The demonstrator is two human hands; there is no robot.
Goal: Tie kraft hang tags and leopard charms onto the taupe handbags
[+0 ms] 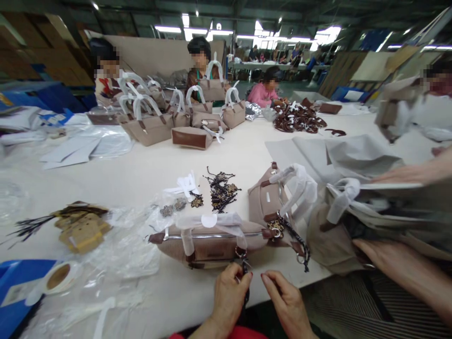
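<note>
A beige handbag (208,242) with brown trim and paper-wrapped handles lies on its side at the table's near edge. My left hand (229,296) pinches a dark cord charm (244,270) that hangs from the bag's metal ring. My right hand (286,301) is just beside it, fingers curled, its fingertips close to the cord; whether they touch it I cannot tell. A second beige handbag (268,200) lies behind, a dark braided charm (294,235) clipped to it.
A pile of dark charms (221,188) lies mid-table. Card tags (83,228), plastic wrap and a tape roll (58,277) sit left. A co-worker's hands (399,263) hold another bag at right. Finished bags (155,127) and seated people fill the far side.
</note>
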